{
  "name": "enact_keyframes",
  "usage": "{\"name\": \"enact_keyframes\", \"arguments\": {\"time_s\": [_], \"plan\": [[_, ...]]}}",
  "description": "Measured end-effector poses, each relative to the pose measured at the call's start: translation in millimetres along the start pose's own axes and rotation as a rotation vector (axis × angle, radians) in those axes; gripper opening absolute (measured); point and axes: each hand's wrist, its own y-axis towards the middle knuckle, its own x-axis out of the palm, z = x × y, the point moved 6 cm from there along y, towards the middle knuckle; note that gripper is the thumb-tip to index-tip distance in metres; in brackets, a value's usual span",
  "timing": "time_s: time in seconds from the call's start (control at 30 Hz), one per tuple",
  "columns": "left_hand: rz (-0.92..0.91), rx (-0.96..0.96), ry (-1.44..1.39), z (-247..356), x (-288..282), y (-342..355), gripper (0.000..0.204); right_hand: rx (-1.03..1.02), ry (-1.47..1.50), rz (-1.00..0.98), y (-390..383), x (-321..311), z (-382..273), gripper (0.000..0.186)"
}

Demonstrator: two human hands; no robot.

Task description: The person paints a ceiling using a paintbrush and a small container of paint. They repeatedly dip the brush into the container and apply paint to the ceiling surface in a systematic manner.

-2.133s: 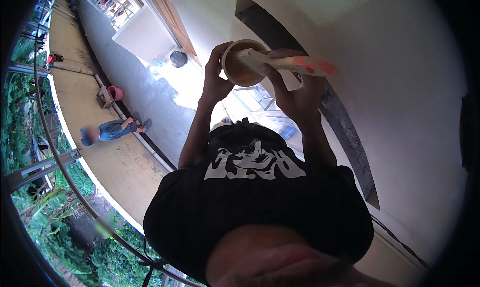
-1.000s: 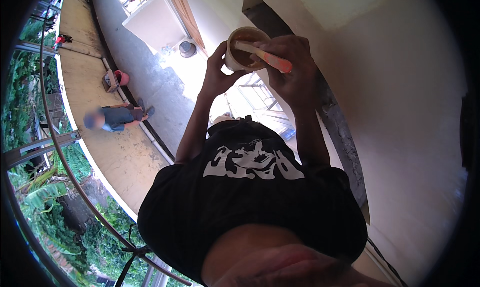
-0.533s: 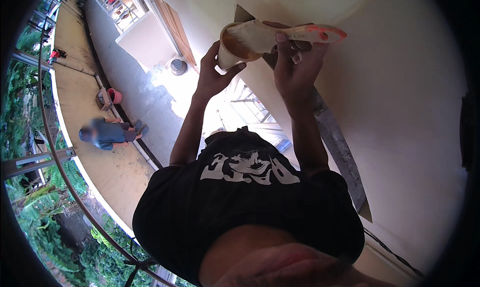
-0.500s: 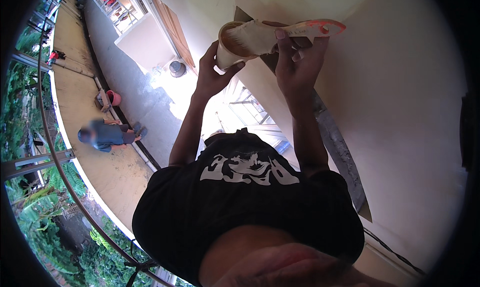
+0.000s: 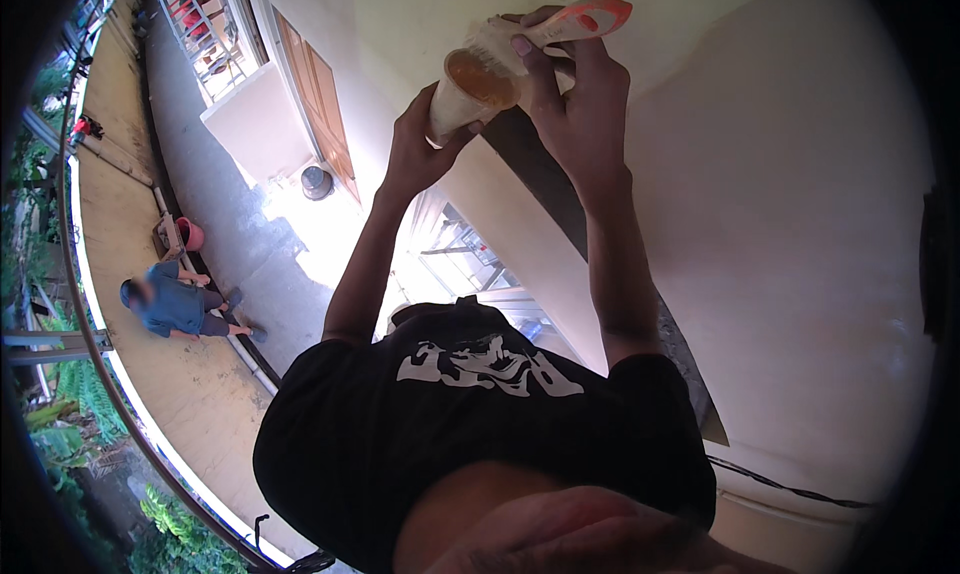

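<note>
My left hand (image 5: 425, 144) is closed around a pale cup (image 5: 452, 114), tilted so that its mouth shows and brownish-yellow liquid can be seen inside. Just right of it, my right hand (image 5: 580, 104) grips a wide paintbrush (image 5: 568, 24) with a pale handle and an orange-red tip. The brush's whitish bristles lie at the cup's upper rim; whether they touch it I cannot tell. Both hands are raised in front of a cream wall (image 5: 780, 174), the right one nearest to it.
A dark strip (image 5: 540, 174) runs along the wall behind my right forearm. Far below on the left, another person (image 5: 178, 299) stands by a low wall, near a pink bucket (image 5: 190, 234). A dark round pot (image 5: 317, 182) sits on the paved ground. A cable (image 5: 790, 479) hangs at lower right.
The brush has moved from inside the cup up to its upper rim, and my right hand has shifted up and left. The cup's mouth is turned more toward view. The other person's pose has changed.
</note>
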Motion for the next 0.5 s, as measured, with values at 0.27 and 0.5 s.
{"name": "enact_keyframes", "arguments": {"time_s": [0.27,0.5], "plan": [[0.069,-0.049,-0.016,-34,-4,13,0.054,-0.063,-0.404,-0.275,66,64,33,0.05],[0.068,-0.124,-0.021,-54,-6,-2,0.059,-0.263,-0.461,-0.173,92,43,21,0.054]]}}
